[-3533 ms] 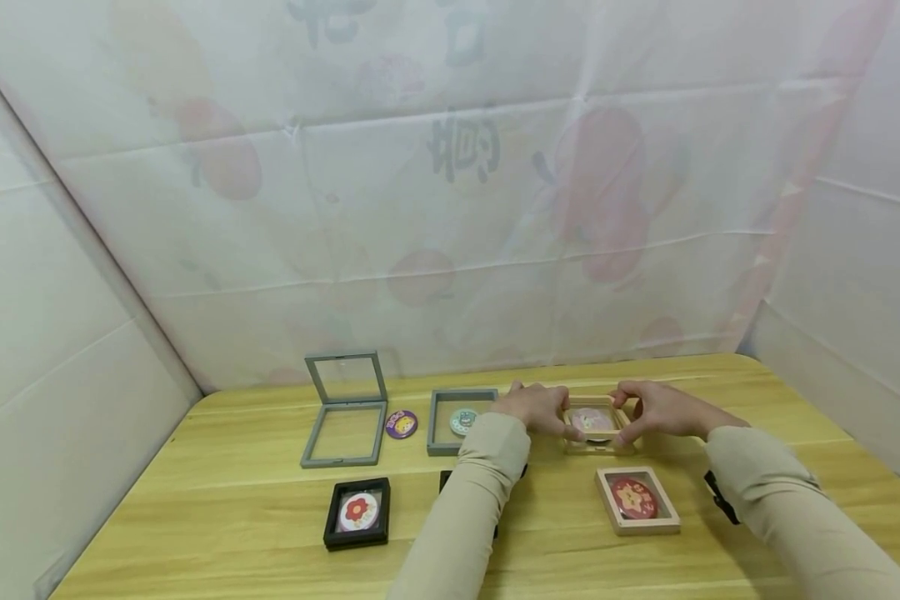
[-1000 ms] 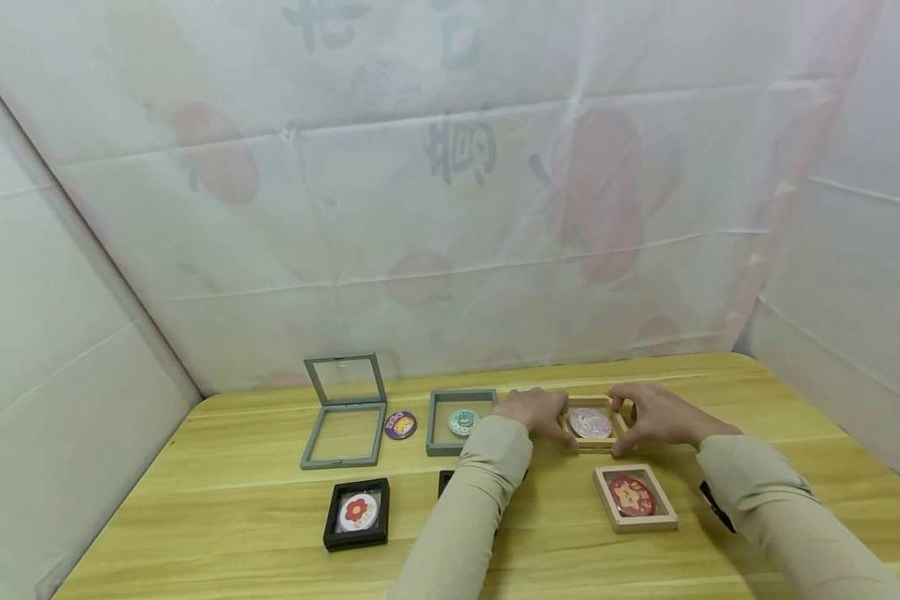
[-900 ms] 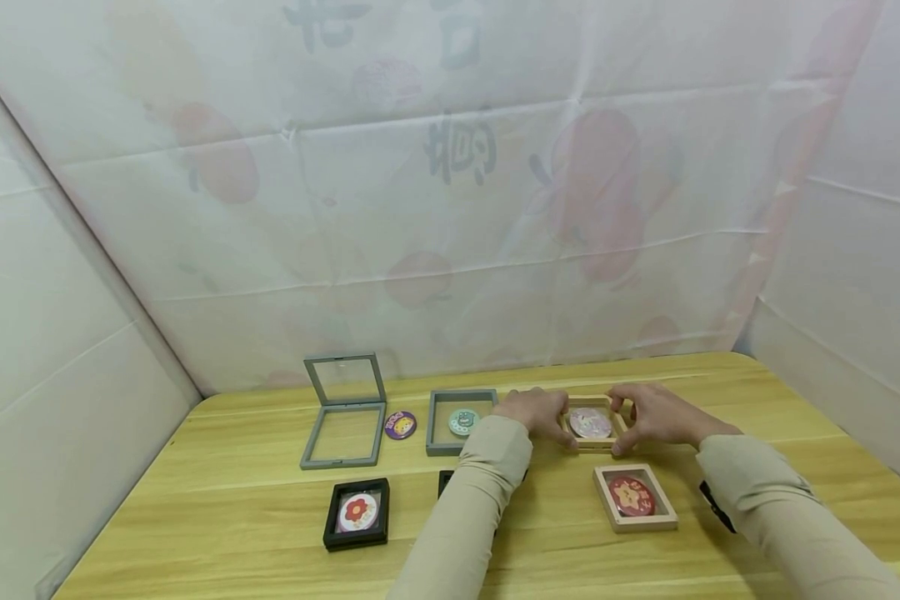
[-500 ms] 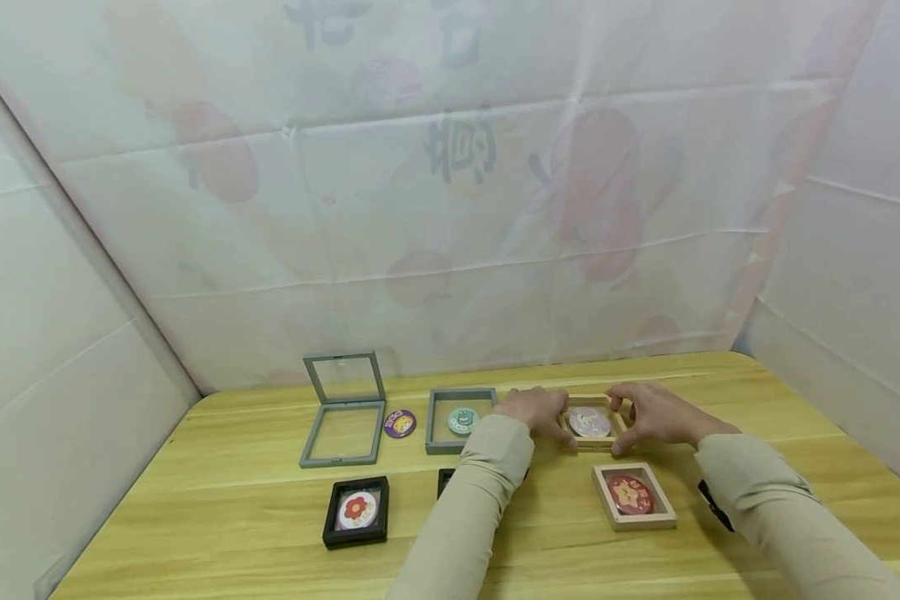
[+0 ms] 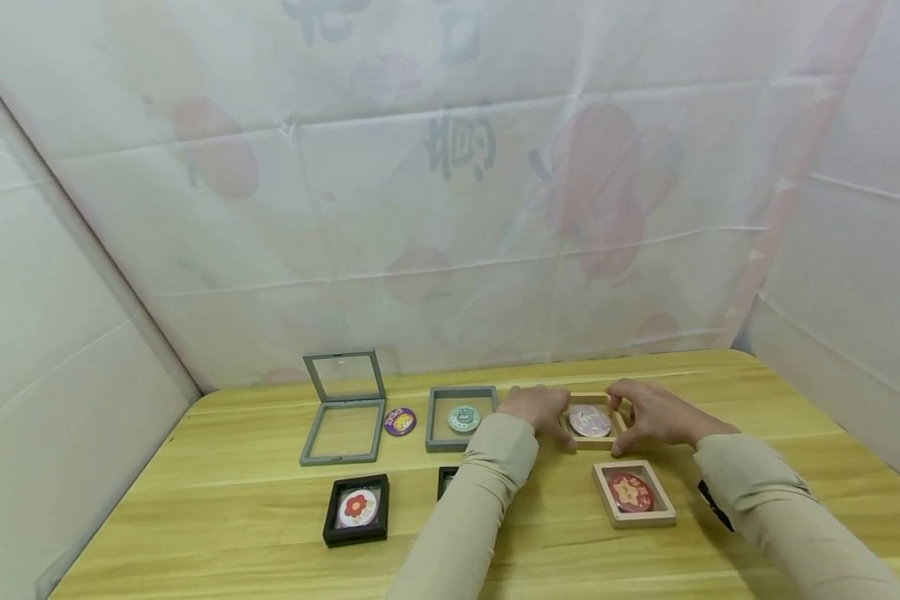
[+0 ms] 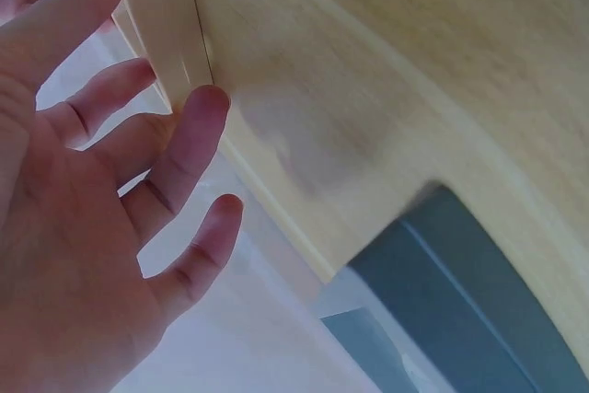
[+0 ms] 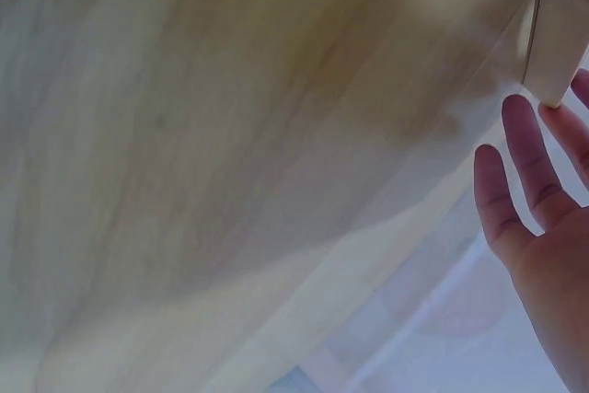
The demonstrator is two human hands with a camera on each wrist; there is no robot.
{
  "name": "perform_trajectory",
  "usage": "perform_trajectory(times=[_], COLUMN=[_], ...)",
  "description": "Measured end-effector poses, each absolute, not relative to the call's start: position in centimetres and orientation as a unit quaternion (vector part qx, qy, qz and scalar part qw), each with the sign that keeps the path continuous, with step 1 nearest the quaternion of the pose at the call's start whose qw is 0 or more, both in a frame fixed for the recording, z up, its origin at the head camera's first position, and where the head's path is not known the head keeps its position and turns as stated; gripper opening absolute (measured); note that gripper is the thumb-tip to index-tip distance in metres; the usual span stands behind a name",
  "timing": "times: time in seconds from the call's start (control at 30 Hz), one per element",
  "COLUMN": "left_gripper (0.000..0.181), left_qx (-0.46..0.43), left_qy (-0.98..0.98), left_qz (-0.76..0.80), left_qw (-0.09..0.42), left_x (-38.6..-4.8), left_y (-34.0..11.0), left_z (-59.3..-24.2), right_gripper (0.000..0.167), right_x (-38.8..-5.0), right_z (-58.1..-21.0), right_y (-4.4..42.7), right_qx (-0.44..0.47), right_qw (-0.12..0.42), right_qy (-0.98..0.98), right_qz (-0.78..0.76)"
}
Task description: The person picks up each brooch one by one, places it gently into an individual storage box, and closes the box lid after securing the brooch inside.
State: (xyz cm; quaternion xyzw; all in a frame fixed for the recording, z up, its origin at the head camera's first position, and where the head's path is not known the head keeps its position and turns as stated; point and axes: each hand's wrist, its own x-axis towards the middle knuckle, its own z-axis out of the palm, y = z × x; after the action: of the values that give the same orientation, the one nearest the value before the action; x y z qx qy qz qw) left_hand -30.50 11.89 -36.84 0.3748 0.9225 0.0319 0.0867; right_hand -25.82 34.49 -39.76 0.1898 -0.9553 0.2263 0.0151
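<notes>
A beige square display frame (image 5: pixel 596 444) lies at the back right of the table, a round pink-and-white badge (image 5: pixel 589 421) inside its window. My left hand (image 5: pixel 536 408) grips its left side, thumb at the near corner. On the opposite side my right hand (image 5: pixel 656 412) holds it between thumb and fingers. The left wrist view catches the frame's edge (image 6: pixel 166 16) at the fingertips, the lower fingers standing off loosely. In the right wrist view only a corner of the frame (image 7: pixel 560 34) shows, beside the fingers.
Left of the hands lie a grey frame (image 5: pixel 432 421) with a mint badge, a purple badge (image 5: pixel 400 422) and an open grey frame (image 5: pixel 311 433). Nearer are a black frame (image 5: pixel 356 537), another black frame (image 5: pixel 446 482) partly under my left forearm, and a beige frame (image 5: pixel 645 518) with a red badge.
The beige frame's upper part, raised and tilted at its near side in the oldest picture, now lies down flush. Over the last second both hands have stayed put on its sides.
</notes>
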Motion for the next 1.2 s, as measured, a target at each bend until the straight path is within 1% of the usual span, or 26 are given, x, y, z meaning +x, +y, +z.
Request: perform_trajectory(times=[0.3, 0.6, 0.7, 0.8, 0.93, 1.0, 1.1, 1.2], left_gripper=[0.042, 0.045, 0.044, 0.045, 0.058, 0.062, 0.062, 0.062], left_qx=[0.367, 0.364, 0.364, 0.364, 0.364, 0.366, 0.367, 0.367], left_qy=[0.925, 0.929, 0.929, 0.929, 0.930, 0.929, 0.928, 0.928], left_qz=[0.040, 0.021, 0.024, 0.021, 0.002, -0.001, -0.003, -0.004], left_qw=[0.086, 0.068, 0.064, 0.058, 0.053, 0.056, 0.063, 0.066], left_x=[-30.27, -29.95, -29.83, -29.79, -29.75, -29.72, -29.62, -29.59], left_y=[11.76, 12.03, 12.15, 12.26, 12.27, 12.25, 12.21, 12.19], left_z=[-36.97, -37.35, -37.41, -37.43, -37.38, -37.38, -37.37, -37.39], right_gripper=[0.055, 0.055, 0.058, 0.067, 0.074, 0.071, 0.064, 0.063], right_x=[-25.75, -25.43, -25.25, -25.13, -25.18, -25.19, -25.09, -24.93], right_z=[-39.93, -39.72, -39.65, -39.62, -39.65, -39.67, -39.75, -39.75], right_y=[34.42, 34.39, 34.44, 34.48, 34.52, 34.52, 34.50, 34.46], right_qx=[0.186, 0.182, 0.181, 0.180, 0.190, 0.197, 0.204, 0.204], right_qw=[0.009, 0.001, -0.002, -0.005, -0.008, -0.009, -0.009, -0.007], right_qy=[-0.955, -0.955, -0.955, -0.955, -0.957, -0.957, -0.958, -0.958], right_qz=[0.231, 0.234, 0.235, 0.236, 0.221, 0.212, 0.204, 0.201])
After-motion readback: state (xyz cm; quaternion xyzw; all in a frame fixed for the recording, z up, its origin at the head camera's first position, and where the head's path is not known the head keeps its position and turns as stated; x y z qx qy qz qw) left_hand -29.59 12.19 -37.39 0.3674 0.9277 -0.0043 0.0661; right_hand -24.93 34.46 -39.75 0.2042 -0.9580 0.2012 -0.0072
